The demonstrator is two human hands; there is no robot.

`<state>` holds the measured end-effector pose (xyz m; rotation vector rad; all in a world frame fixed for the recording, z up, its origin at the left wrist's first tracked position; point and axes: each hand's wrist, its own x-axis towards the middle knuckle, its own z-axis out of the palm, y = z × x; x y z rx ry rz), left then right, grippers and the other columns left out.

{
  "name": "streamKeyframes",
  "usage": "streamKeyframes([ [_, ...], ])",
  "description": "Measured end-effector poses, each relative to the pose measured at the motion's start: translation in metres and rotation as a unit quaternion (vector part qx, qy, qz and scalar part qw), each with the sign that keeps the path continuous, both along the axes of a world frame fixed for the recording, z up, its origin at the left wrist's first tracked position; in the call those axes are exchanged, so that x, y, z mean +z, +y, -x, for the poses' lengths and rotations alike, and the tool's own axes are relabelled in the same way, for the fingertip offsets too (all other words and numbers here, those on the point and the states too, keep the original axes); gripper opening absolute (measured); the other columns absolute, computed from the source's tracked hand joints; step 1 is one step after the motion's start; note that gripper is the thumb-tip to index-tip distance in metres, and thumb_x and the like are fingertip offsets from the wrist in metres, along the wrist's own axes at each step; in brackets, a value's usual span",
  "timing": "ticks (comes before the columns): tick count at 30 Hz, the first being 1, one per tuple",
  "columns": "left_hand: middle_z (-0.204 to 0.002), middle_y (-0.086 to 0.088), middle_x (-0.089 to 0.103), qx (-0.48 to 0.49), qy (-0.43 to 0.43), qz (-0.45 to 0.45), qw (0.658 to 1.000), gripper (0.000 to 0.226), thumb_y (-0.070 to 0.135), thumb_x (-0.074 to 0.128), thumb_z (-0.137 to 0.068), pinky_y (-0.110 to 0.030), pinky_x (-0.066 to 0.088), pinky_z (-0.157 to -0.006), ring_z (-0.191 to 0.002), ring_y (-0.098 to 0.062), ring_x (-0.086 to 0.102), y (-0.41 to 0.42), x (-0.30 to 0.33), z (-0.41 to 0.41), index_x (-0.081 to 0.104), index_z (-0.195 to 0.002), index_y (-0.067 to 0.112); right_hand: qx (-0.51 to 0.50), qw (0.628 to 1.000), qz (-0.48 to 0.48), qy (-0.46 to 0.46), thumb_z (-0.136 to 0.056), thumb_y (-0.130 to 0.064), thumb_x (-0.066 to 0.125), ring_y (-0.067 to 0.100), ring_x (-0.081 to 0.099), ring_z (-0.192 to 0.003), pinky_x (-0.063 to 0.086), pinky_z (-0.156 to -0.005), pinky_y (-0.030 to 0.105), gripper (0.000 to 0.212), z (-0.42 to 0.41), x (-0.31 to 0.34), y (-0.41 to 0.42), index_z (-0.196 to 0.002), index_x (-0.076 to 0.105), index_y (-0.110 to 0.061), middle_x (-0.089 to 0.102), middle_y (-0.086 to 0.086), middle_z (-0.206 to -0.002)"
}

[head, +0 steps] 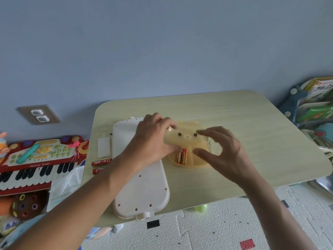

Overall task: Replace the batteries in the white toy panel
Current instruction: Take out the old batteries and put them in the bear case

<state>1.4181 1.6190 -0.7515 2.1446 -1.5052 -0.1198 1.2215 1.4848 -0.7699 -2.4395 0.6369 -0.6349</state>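
The white panel (142, 186) lies face down on the tabletop (252, 123), its near end with a small tab overhanging the near edge and its far end reaching toward the middle. The left forearm crosses over the panel. Left of the panel, near the left edge, two red batteries (101, 162) lie on their sides, one behind the other, and beyond them a small white cover (104, 147) lies flat.

Just right of the panel sits a yellow translucent box (196, 164) holding orange batteries (181, 156) in one compartment. Its lid (187, 137), printed with a bear face, is tilted up over the box. The left hand (153, 139) holds the lid's left end, its grip closed around that end with thumb below and fingers on top. The right hand (223, 150) hovers at the lid's right side, its grip wide, fingers spread; whether it touches the lid cannot be told.

Off the tabletop to the left stands a toy keyboard (36, 163).
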Motion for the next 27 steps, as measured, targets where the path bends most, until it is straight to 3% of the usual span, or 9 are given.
streamKeyframes([
  [2, -0.141, 0.003, 0.041, -0.003, 0.000, -0.092, 0.996, 0.117, 0.079, 0.074, -0.052, -0.036, 0.021, -0.112, -0.136, -0.019, 0.031, 0.000, 0.005, -0.005, 0.032, -0.150, 0.032, -0.005, 0.995, -0.063, 0.080, -0.061, -0.082, 0.069, 0.017, 0.037, -0.143, 0.039, -0.113, 0.043, 0.113, 0.015, 0.002, -0.015, -0.156, 0.034, -0.031, 0.043, -0.002, -0.155],
  [4, -0.156, 0.002, 0.028, -0.020, -0.033, -0.176, 0.984, 0.146, 0.086, 0.071, -0.044, -0.039, 0.010, -0.118, -0.148, -0.020, 0.016, 0.000, 0.004, -0.007, 0.001, -0.158, 0.029, 0.009, 0.981, -0.123, 0.152, -0.047, -0.083, 0.076, 0.018, 0.013, -0.155, 0.027, -0.122, 0.052, 0.143, 0.023, 0.002, -0.022, -0.161, 0.003, -0.037, 0.018, -0.006, -0.168],
  [6, -0.162, 0.002, 0.022, -0.040, -0.050, -0.212, 0.975, 0.152, 0.085, 0.072, -0.044, -0.040, 0.003, -0.121, -0.153, -0.020, 0.004, -0.001, -0.001, -0.003, -0.016, -0.156, 0.032, 0.029, 0.973, -0.145, 0.175, -0.044, -0.075, 0.083, 0.020, 0.005, -0.157, 0.022, -0.123, 0.060, 0.152, 0.021, -0.003, -0.023, -0.160, -0.010, -0.040, 0.011, -0.007, -0.169],
  [8, -0.163, 0.001, 0.024, -0.047, -0.044, -0.211, 0.975, 0.153, 0.078, 0.078, -0.047, -0.039, 0.002, -0.121, -0.153, -0.018, 0.002, -0.002, -0.004, 0.001, -0.021, -0.154, 0.032, 0.037, 0.976, -0.137, 0.163, -0.047, -0.067, 0.087, 0.022, 0.006, -0.156, 0.021, -0.122, 0.062, 0.152, 0.015, -0.008, -0.022, -0.159, -0.012, -0.040, 0.017, -0.004, -0.168],
  [14, -0.141, 0.001, 0.039, -0.031, -0.046, -0.165, 0.985, 0.148, 0.067, 0.084, -0.053, -0.033, 0.020, -0.112, -0.139, -0.019, 0.024, -0.006, -0.007, -0.001, -0.014, -0.157, 0.027, 0.024, 0.985, -0.129, 0.114, -0.057, -0.033, 0.097, 0.020, 0.023, -0.149, 0.025, -0.121, 0.043, 0.147, 0.003, -0.011, -0.023, -0.162, -0.006, -0.030, 0.031, 0.001, -0.161],
  [20, -0.144, 0.003, 0.032, -0.005, -0.035, -0.118, 0.992, 0.140, 0.055, 0.090, -0.055, -0.031, 0.022, -0.111, -0.136, -0.018, 0.025, -0.007, -0.010, -0.005, 0.000, -0.158, 0.025, 0.033, 0.989, -0.123, 0.080, -0.060, -0.022, 0.097, 0.011, 0.035, -0.132, 0.034, -0.107, 0.026, 0.141, -0.010, -0.015, -0.029, -0.163, 0.000, -0.022, 0.035, -0.006, -0.146],
  [23, -0.142, 0.002, 0.036, 0.008, -0.028, -0.080, 0.996, 0.129, 0.047, 0.094, -0.052, -0.031, 0.027, -0.109, -0.132, -0.019, 0.032, -0.007, -0.007, -0.005, 0.019, -0.155, 0.028, 0.030, 0.992, -0.107, 0.063, -0.060, -0.020, 0.096, 0.009, 0.040, -0.127, 0.033, -0.095, 0.007, 0.130, -0.015, -0.016, -0.032, -0.161, 0.015, -0.021, 0.038, -0.005, -0.146],
  [27, -0.129, 0.003, 0.046, 0.016, -0.019, -0.040, 0.999, 0.099, 0.042, 0.094, -0.055, -0.032, 0.032, -0.099, -0.121, -0.020, 0.040, -0.006, -0.001, -0.007, 0.036, -0.135, 0.032, 0.011, 0.996, -0.088, 0.007, -0.060, -0.021, 0.096, 0.012, 0.049, -0.128, 0.033, -0.099, 0.007, 0.100, -0.016, -0.015, -0.035, -0.143, 0.040, -0.019, 0.052, -0.003, -0.137],
])
